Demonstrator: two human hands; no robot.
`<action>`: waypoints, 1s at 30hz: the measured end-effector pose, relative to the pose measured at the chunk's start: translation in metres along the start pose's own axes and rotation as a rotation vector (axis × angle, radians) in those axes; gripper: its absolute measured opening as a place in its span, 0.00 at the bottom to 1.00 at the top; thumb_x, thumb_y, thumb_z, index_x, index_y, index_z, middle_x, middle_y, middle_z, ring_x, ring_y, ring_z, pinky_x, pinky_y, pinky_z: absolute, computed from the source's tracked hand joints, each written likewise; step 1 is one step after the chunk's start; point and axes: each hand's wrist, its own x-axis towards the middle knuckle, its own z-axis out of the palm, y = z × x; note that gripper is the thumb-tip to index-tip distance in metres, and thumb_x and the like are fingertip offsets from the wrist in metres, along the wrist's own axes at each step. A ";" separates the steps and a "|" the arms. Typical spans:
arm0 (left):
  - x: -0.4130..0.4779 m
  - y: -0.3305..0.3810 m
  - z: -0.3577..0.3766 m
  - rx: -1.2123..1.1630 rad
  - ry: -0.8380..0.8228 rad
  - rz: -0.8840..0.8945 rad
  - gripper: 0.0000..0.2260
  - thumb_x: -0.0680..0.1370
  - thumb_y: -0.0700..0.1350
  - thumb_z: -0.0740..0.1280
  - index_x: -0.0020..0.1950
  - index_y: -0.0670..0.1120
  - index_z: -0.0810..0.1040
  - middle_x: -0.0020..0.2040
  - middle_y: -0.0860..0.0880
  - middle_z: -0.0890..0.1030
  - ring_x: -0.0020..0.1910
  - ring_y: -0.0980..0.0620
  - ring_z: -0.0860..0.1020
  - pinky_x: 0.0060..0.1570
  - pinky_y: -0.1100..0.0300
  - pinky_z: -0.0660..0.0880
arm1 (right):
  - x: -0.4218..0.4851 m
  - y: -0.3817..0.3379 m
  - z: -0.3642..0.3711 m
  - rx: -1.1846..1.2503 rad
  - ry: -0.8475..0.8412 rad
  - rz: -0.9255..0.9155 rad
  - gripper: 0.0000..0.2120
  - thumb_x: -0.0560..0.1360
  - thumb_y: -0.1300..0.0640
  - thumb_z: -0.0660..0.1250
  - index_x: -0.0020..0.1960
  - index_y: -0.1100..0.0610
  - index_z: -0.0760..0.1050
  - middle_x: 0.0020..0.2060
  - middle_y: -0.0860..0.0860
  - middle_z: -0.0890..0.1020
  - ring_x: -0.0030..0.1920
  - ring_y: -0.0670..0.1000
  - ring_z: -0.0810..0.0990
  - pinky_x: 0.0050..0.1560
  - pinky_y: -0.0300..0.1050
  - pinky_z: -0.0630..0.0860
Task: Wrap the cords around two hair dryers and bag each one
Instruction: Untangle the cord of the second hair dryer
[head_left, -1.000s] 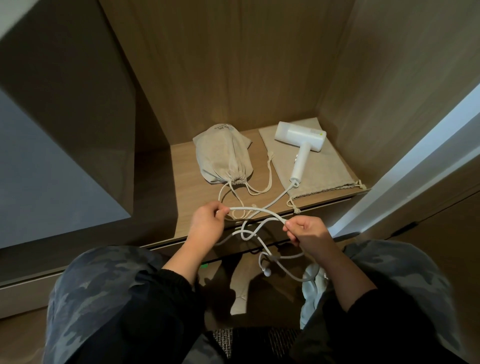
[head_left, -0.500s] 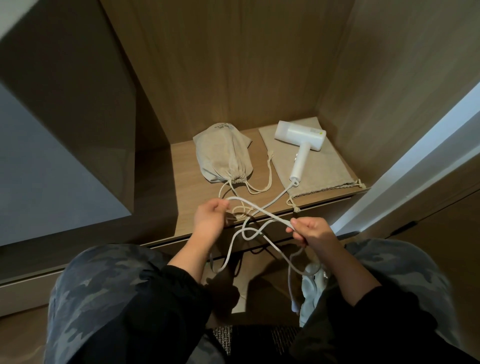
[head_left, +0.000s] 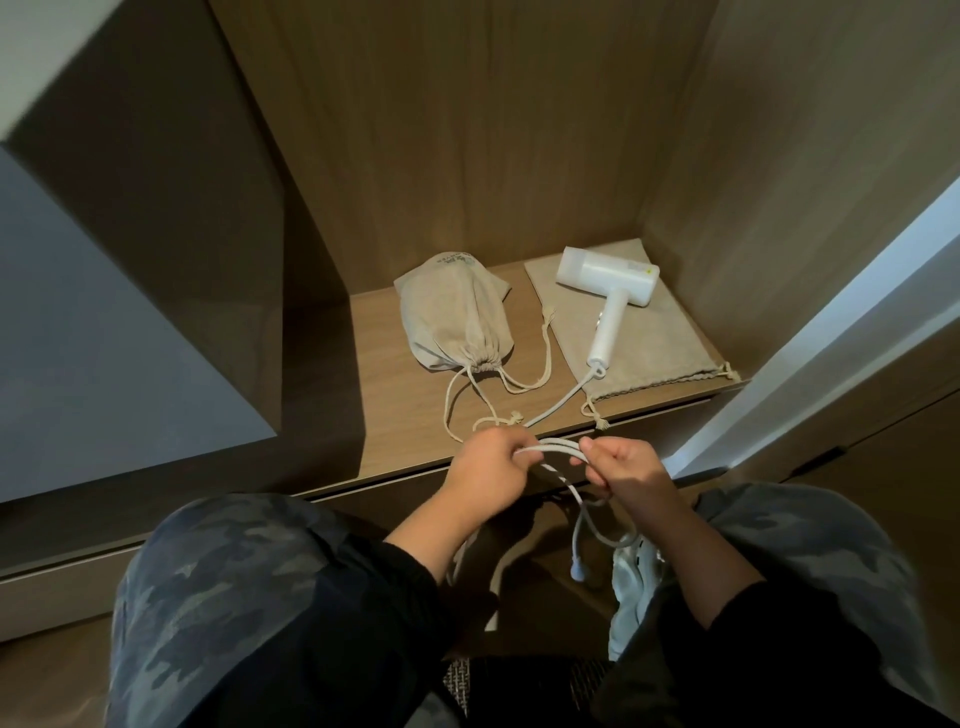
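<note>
Both hands met at the front edge of the wooden shelf (head_left: 395, 415), above the person's knees. The left hand (head_left: 488, 470) had its fingers (head_left: 511, 447) curled round several gathered strands of the white cord (head_left: 556, 446). The right hand (head_left: 626, 467), just beside it at three o'clock, pinched the same bundle between the thumb and curled fingers (head_left: 597, 449). Only a short length of cord showed between the two hands. Towards six o'clock from the right hand, loose loops hung below the shelf edge. The plug (head_left: 577, 571) dangled at their low end, near a white shoe (head_left: 636, 577).

From the hands the cord ran across the shelf towards one o'clock and joined the foot of the handle of the white hair dryer (head_left: 608, 291). The hair dryer lay on its side on a flat bag (head_left: 654, 348) of beige cloth, its barrel at the far end and its handle pointing back towards seven o'clock. The flat bag's gathered mouth lay along the shelf's front edge, at five o'clock from the hair dryer.

At nine o'clock from the hair dryer, apart from it, lay a full bag (head_left: 457, 317) of the same cloth, bulging and drawn tight at the neck, which faced the person. What it held could not be seen. Its drawstrings (head_left: 530, 387) trailed over the shelf towards the left hand.

Camouflage trousers (head_left: 234, 597) and black sleeves (head_left: 363, 597) filled the near part of the view.
</note>
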 end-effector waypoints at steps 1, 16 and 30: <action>0.002 -0.003 0.001 -0.157 0.038 -0.073 0.08 0.80 0.43 0.63 0.44 0.48 0.80 0.38 0.51 0.78 0.41 0.51 0.75 0.42 0.59 0.71 | 0.002 0.000 0.001 0.025 -0.008 0.003 0.15 0.81 0.58 0.59 0.41 0.62 0.79 0.25 0.51 0.68 0.27 0.46 0.67 0.30 0.38 0.67; -0.011 -0.039 -0.032 -0.344 0.209 -0.268 0.10 0.80 0.41 0.62 0.60 0.49 0.76 0.44 0.52 0.78 0.40 0.55 0.76 0.39 0.64 0.74 | 0.006 0.001 0.007 -0.150 0.054 0.078 0.12 0.79 0.56 0.64 0.39 0.55 0.81 0.26 0.49 0.73 0.30 0.47 0.70 0.36 0.41 0.70; -0.010 -0.025 -0.007 -0.482 0.063 -0.115 0.11 0.81 0.40 0.60 0.40 0.48 0.78 0.31 0.51 0.74 0.33 0.54 0.73 0.44 0.57 0.71 | 0.010 0.006 0.002 0.009 0.047 0.114 0.15 0.81 0.55 0.60 0.40 0.60 0.79 0.23 0.51 0.70 0.25 0.49 0.67 0.32 0.43 0.68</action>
